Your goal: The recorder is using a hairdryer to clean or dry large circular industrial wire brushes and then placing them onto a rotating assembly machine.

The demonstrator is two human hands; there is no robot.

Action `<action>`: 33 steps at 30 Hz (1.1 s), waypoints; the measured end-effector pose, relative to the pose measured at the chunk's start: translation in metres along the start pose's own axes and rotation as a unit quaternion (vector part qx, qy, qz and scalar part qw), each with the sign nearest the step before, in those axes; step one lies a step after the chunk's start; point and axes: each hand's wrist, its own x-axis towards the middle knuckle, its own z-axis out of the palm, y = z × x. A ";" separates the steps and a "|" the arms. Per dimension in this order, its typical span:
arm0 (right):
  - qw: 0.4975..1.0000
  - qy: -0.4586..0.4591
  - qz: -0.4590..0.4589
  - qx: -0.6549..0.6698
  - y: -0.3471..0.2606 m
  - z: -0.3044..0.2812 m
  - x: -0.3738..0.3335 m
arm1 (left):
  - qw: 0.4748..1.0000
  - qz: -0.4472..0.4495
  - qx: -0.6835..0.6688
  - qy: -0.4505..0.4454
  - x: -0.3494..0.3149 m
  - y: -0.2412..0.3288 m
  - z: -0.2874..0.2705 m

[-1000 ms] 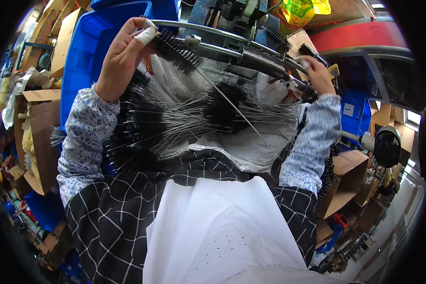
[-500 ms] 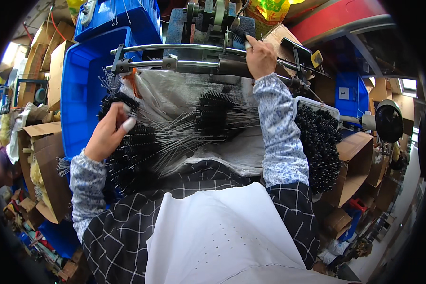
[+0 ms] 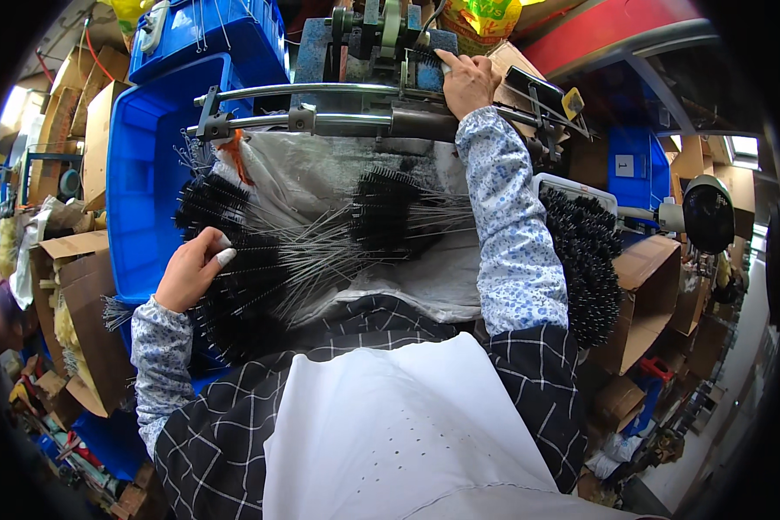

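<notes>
My right hand point(image 3: 471, 85) is at the machine beyond the metal rails, its fingers closed on one end of a small black-bristled wire brush point(image 3: 423, 57) by the wheel. My left hand point(image 3: 191, 270) is at the left edge of a heap of black wire brushes point(image 3: 251, 269), thumb and forefinger pinched at a brush end among the bristles. White tape wraps these fingertips. The heap's bare wire stems point(image 3: 321, 251) point right. They overlap a second brush bundle point(image 3: 381, 208) on the pale cloth point(image 3: 303, 160) before me.
Two metal rails point(image 3: 347, 121) cross in front of the bench machine point(image 3: 390, 30). A blue bin point(image 3: 134, 199) stands at left. On the right are a white-rimmed tub of black brushes point(image 3: 581, 269), an open cardboard box point(image 3: 646, 295) and a round black lamp head point(image 3: 711, 217).
My left hand has moved down and slightly left, from the upper brushes to the heap's left edge. My right hand stays at the machine, and the brush there shows more clearly.
</notes>
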 end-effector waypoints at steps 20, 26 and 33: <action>0.989 0.070 0.058 0.115 0.006 0.013 -0.010 | 0.818 0.218 -0.175 0.502 -0.011 -0.017 -0.095; 0.990 0.076 0.051 0.110 -0.010 0.016 -0.008 | 0.774 0.205 -0.258 0.541 -0.025 -0.033 -0.102; 0.994 0.033 0.072 0.071 -0.054 0.009 -0.005 | 0.779 0.218 -0.293 0.510 0.003 -0.006 -0.074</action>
